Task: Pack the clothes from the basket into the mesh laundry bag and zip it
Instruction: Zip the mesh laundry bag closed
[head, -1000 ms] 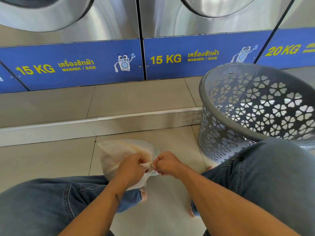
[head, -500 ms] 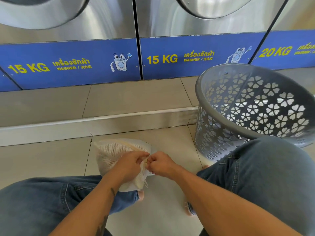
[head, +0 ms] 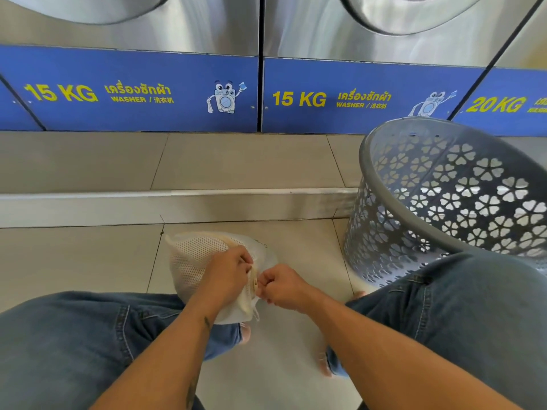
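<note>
Tiled floor (head: pixel 88 261): mesh bag (head: pixel 195 258) betw. both hands' grip.

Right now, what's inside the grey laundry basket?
No clothes show inside the grey basket: only its perforated wall, with light coming through the flower-shaped holes. The bottom is hidden behind the near rim and the person's right knee, so something could lie there.

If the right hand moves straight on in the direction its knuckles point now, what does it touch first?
Most likely the left hand, which grips the mesh laundry bag directly opposite. The right hand points leftward at the bag's seam; only a thin strip of fabric separates the fists.
</note>
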A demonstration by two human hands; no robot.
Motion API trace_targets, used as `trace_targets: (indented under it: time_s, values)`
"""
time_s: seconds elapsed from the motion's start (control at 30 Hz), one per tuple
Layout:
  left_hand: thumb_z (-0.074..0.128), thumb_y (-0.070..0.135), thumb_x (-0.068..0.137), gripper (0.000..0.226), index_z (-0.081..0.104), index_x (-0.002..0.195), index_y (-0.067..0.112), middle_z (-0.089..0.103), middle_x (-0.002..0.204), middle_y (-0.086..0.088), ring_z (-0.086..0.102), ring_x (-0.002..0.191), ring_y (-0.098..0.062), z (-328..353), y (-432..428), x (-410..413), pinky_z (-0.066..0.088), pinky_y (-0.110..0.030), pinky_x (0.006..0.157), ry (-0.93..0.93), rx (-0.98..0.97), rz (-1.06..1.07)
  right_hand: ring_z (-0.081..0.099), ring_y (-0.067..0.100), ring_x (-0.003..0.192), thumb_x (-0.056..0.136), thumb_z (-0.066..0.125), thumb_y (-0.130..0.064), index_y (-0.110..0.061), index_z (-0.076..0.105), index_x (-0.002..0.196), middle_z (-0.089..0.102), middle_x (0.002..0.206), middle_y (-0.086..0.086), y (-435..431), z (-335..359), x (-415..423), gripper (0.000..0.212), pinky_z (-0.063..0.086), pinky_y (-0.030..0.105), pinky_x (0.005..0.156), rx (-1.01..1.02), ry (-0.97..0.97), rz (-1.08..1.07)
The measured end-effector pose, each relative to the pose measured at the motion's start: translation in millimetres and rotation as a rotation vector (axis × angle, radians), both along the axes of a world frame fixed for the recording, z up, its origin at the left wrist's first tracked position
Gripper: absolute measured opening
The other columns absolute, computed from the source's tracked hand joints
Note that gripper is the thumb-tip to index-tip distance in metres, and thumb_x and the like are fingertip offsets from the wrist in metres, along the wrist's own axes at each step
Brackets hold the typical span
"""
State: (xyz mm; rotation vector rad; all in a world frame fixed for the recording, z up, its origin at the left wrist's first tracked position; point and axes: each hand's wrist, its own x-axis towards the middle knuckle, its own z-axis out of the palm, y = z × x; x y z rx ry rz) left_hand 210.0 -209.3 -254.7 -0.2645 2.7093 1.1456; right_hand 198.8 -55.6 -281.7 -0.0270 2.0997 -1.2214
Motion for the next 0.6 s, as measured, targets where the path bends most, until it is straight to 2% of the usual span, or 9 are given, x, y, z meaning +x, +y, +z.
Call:
trace_targets:
  time_s: [0.13, 0.27, 0.4, 0.5, 0.6]
  values:
    - [0.057, 0.010, 0.091, 0.018, 0.069, 0.085, 0.023, 0.069, 0.083, 0.004, 0.063, 0.079, -0.012, 3, -5, -4, 0.050, -0.027, 0.068, -0.049, 0.092, 0.017, 0.052, 0.021, 0.072, 0.082, 0.064, 0.000, 0.004, 0.068, 0.080, 0.058, 0.074, 0.009, -2, -11, 6, 0.007, 0.044, 0.035, 0.065, -0.045, 0.000, -0.096]
    - [0.058, 0.010, 0.090, 0.020, 0.069, 0.082, 0.025, 0.069, 0.080, 0.004, 0.064, 0.076, -0.014, 2, -4, -4, 0.051, -0.026, 0.064, -0.074, 0.099, -0.008, 0.053, 0.014, 0.064, 0.081, 0.070, -0.003, -0.013, 0.067, 0.064, 0.059, 0.063, -0.001, -4, -16, 8, 0.020, 0.046, 0.030, 0.063, -0.019, 0.032, -0.088]
    - [0.059, 0.009, 0.088, 0.021, 0.069, 0.078, 0.025, 0.070, 0.078, 0.005, 0.065, 0.076, -0.013, -2, -4, -3, 0.056, -0.030, 0.069, -0.065, 0.083, -0.010, 0.053, 0.014, 0.066, 0.082, 0.064, -0.003, -0.003, 0.066, 0.071, 0.060, 0.068, 0.001, -6, -21, 12, 0.011, 0.046, 0.029, 0.061, 0.052, 0.117, -0.035]
    - [0.057, 0.008, 0.088, 0.023, 0.068, 0.077, 0.023, 0.069, 0.079, 0.004, 0.065, 0.078, -0.013, -2, -4, -1, 0.055, -0.031, 0.071, -0.053, 0.087, -0.005, 0.051, 0.012, 0.065, 0.084, 0.063, -0.005, -0.014, 0.065, 0.068, 0.059, 0.068, -0.002, -5, -21, 14, 0.018, 0.045, 0.025, 0.059, 0.067, 0.146, 0.020]
    - [0.054, 0.005, 0.089, 0.023, 0.067, 0.077, 0.020, 0.069, 0.080, 0.003, 0.064, 0.080, -0.015, -3, -5, 3, 0.050, -0.026, 0.070, -0.024, 0.102, 0.042, 0.051, 0.012, 0.065, 0.083, 0.063, -0.008, -0.011, 0.067, 0.071, 0.059, 0.069, -0.002, -6, -23, 15, 0.013, 0.044, 0.025, 0.059, 0.050, 0.158, 0.021]
